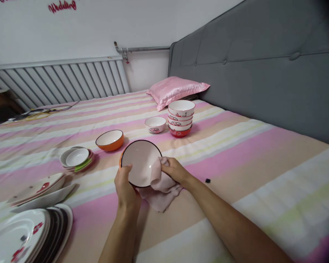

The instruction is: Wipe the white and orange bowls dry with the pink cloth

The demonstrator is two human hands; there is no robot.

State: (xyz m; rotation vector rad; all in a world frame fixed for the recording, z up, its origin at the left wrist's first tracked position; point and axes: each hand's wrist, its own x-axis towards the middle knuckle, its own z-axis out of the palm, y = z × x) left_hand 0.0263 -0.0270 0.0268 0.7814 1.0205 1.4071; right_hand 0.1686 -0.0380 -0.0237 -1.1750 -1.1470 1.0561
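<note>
Round orange bowl with white inside (139,160): left hand (125,186) grips rim, right hand (173,170) presses pink cloth (160,182) inside; tilted, could slip onto bed.

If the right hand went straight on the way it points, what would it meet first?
The right hand points left into the cloth it holds, and right behind that, the inside of the bowl, which the left hand grips at the rim.

On the bed (249,153), bowl (140,160) with cloth (160,186) at its right, plate stacks (30,233) left, bowl stack (181,118) behind, pillow (177,89) farther back.
</note>
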